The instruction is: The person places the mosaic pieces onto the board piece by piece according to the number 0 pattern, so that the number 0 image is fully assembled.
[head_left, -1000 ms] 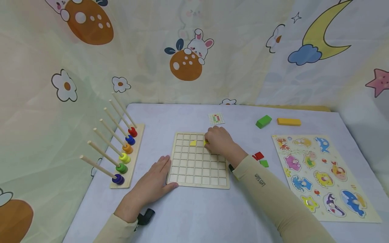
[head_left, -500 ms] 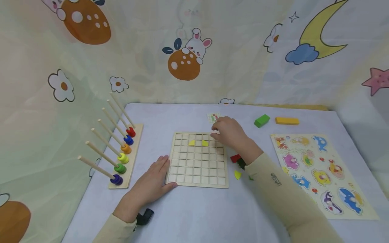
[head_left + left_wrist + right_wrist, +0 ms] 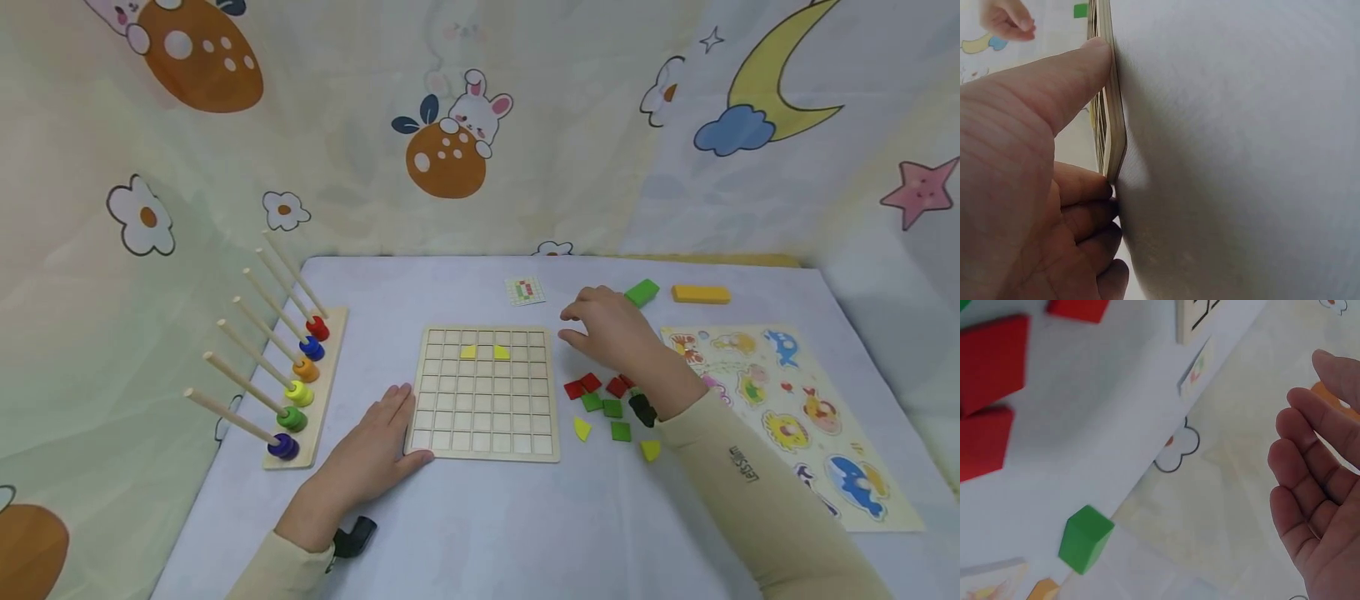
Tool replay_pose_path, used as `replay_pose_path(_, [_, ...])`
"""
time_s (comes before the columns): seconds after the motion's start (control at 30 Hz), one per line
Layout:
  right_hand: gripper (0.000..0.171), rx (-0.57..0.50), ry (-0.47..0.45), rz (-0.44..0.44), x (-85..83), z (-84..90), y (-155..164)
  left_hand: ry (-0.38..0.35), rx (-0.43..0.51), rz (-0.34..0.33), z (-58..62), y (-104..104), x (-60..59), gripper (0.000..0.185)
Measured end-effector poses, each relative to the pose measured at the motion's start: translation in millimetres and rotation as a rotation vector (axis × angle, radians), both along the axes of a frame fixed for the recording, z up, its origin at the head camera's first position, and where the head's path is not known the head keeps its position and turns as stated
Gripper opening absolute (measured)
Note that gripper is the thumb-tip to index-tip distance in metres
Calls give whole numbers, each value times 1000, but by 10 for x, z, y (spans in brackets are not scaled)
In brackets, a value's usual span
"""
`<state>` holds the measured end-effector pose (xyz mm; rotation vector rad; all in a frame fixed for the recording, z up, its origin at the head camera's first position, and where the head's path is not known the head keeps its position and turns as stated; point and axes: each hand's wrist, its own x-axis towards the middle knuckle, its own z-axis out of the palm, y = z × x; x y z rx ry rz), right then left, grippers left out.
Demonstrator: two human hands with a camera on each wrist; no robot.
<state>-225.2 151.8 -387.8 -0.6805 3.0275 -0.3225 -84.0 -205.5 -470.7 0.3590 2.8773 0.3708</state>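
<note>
The grid board (image 3: 483, 392) lies flat on the table (image 3: 480, 517), and two yellow tiles (image 3: 484, 352) sit in its second row from the far edge, with one empty cell between them. The loose tiles (image 3: 604, 406), red, green and yellow, lie just beside the right edge of the board.

The step in hand seems to be fetching one more tile. To do it well, I think the right hand should come down on one tile only and pinch it by its edges, so the neighbours are not pushed. The small pattern card (image 3: 525, 290), just beyond the far edge of the board, gives the colour and the cell; it is too small to read here.

The right hand (image 3: 611, 329) hovers off the far right corner of the board, above the loose tiles. Its fingers are loosely spread and a little bent, and the wrist view shows an empty palm; it touches nothing.

The left hand (image 3: 375, 454) lies flat at the near left corner of the board. The fingers are straight and the thumb presses on the near edge, so the board stays steady.
</note>
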Motion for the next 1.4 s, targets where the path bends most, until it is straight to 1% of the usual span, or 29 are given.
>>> replay_pose_path(0.13, [34, 18, 13, -18, 33, -34, 179, 4, -5, 3, 0, -7, 7, 102])
replay_pose_path(0.27, [32, 30, 18, -55, 93, -49, 338, -2, 3, 4, 7, -7, 9, 102])
replay_pose_path(0.43, [32, 53, -23, -90, 187, -58, 484, -2, 5, -3, 6, -6, 5, 101])
replay_pose_path(0.57, [33, 67, -52, -105, 238, -103, 581, 2, 3, 1, -1, -8, 3, 102])
replay_pose_path(0.8, [31, 64, -62, -115, 299, -216, 709, 10, 1, 7, -21, -5, 6, 102])
replay_pose_path(0.93, [32, 68, -98, -147, 315, -270, 766, 6, -3, 6, -26, -3, 7, 102])
replay_pose_path(1.07, [32, 95, -128, -165, 321, -335, 827, 7, -4, 7, -24, -4, 7, 102])
replay_pose_path(1.2, [31, 104, -146, -159, 331, -412, 877, 3, -1, 8, -17, -1, 8, 102])
replay_pose_path(1.4, [27, 95, -140, -144, 353, -499, 901, -2, 6, 9, -16, 0, 7, 101])
